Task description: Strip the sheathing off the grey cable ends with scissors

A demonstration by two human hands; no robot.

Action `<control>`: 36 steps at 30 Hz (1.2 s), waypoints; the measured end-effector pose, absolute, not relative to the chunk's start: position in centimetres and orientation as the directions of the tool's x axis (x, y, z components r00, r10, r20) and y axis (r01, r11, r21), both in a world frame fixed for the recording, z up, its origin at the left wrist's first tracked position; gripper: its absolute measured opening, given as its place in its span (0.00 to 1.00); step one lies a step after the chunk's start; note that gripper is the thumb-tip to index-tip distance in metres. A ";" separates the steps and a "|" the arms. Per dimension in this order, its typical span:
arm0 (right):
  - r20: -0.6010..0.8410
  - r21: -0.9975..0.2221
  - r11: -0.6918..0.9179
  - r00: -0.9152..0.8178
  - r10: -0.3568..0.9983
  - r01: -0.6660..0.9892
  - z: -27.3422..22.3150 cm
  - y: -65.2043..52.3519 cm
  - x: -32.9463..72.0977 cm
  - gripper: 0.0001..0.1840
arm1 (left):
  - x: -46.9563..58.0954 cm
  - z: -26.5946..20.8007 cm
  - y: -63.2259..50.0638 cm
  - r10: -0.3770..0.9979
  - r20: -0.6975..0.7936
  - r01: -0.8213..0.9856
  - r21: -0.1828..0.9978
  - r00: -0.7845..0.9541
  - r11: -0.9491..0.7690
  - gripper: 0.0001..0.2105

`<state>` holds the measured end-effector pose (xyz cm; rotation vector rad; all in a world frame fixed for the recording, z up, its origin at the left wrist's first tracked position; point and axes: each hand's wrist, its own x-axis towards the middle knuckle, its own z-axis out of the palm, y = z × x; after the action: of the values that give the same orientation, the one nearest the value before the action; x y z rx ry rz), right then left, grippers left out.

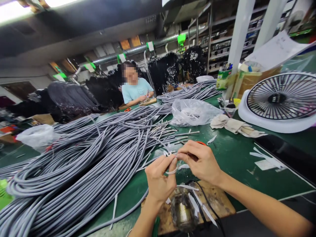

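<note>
My left hand [161,179] is closed in a pinch around the end of a cable, where a pale curved piece [172,171] shows below the fingers and small white tips [168,153] stick out above. Fingertips of my right hand [203,161] are pressed together against the left ones at that same end; what they grip is too small to make out. Left of my hands lies a large heap of grey cables [111,158] with stripped, pale ends [163,131] pointing toward them. Under my hands is a wooden board [217,200] carrying a round metal device [184,207].
A clear plastic bag [195,112], a rolled cloth glove [234,125] and a white fan [278,98] stand beyond my right hand. White paper strips [269,159] lie near a black flat panel [286,154]. Across the green table [229,154] sits another person [137,89].
</note>
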<state>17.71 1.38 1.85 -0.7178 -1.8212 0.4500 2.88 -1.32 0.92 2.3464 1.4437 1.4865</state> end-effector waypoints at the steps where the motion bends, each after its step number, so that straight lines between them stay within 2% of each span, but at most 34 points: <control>1: 0.710 -0.601 0.747 -0.240 0.663 0.285 1.9 1.4 17.7 0.09 | 2.8 0.9 -1.3 0.691 0.707 0.702 0.415 0.152 -0.578 0.09; 3: 0.663 -0.621 0.705 -0.250 0.706 0.343 1.9 1.8 17.8 0.13 | 2.7 0.7 -1.1 0.661 0.717 0.734 0.324 0.222 -0.597 0.09; 6: 0.473 -0.755 0.579 -0.355 0.806 0.309 1.8 2.7 18.2 0.18 | 2.5 0.6 -1.0 0.622 0.716 0.715 0.251 0.317 -0.652 0.09; 8: 0.367 -0.856 0.467 -0.376 0.851 0.221 1.8 3.2 18.5 0.20 | 2.6 0.8 -1.1 0.640 0.713 0.671 0.329 0.285 -0.665 0.08; 10: 0.351 -0.898 0.410 -0.298 0.888 0.162 1.9 3.2 18.5 0.20 | 2.7 1.0 -1.3 0.683 0.716 0.631 0.465 0.145 -0.621 0.08; 12: 0.383 -0.889 0.425 -0.231 0.894 0.172 2.1 2.6 18.4 0.19 | 2.8 1.1 -1.5 0.713 0.701 0.601 0.573 -0.007 -0.557 0.08; 15: 0.438 -0.825 0.523 -0.342 0.832 0.216 2.2 1.3 17.9 0.18 | 3.0 1.0 -1.7 0.715 0.694 0.602 0.605 -0.079 -0.521 0.07; 18: 0.451 -0.786 0.575 -0.428 0.783 0.225 2.2 0.5 17.3 0.18 | 3.0 0.9 -1.7 0.680 0.731 0.640 0.554 -0.066 -0.533 0.06; 23: 0.399 -0.829 0.519 -0.429 0.810 0.209 2.2 0.5 17.2 0.18 | 3.2 1.0 -1.6 0.629 0.777 0.681 0.448 0.023 -0.579 0.07; 30: 0.360 -0.917 0.395 -0.324 0.875 0.047 1.0 0.7 16.5 0.20 | 3.5 0.8 -1.3 0.567 0.818 0.720 0.339 0.091 -0.606 0.07; 33: 0.354 -0.924 0.379 -0.255 0.900 0.055 0.5 0.9 16.1 0.20 | 3.4 0.6 -1.0 0.553 0.822 0.731 0.296 0.132 -0.614 0.08; 36: 0.391 -0.899 0.417 -0.187 0.901 0.131 0.2 1.2 15.9 0.20 | 3.2 0.4 -0.7 0.510 0.839 0.765 0.199 0.190 -0.612 0.08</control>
<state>15.86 1.20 0.25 -0.9274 -1.6162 0.9122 3.22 -0.73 0.38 2.6135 1.4436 1.6452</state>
